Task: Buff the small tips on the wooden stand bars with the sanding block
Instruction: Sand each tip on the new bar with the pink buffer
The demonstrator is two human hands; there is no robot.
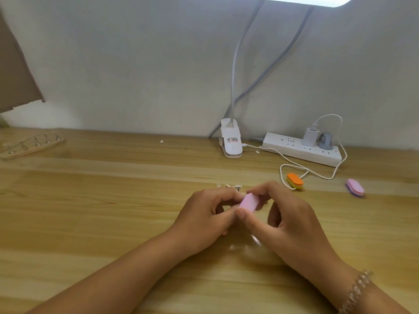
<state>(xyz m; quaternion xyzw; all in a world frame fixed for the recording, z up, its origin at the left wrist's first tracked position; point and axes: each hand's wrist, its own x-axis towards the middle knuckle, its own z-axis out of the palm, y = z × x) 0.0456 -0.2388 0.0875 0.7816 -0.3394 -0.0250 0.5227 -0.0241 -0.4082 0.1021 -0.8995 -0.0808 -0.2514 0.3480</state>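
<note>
One sanding block (247, 202), diagonal, in right hand (292, 220)

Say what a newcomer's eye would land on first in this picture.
The right hand pinches a pink sanding block centre frame, beside the curled left hand. An orange block and a purple-backed block lie to the right, near a power strip. A wooden stand bar sits far left.

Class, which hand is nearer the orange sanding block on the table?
Right. The right hand is just in front of the orange sanding block; the left hand is farther left.
</note>
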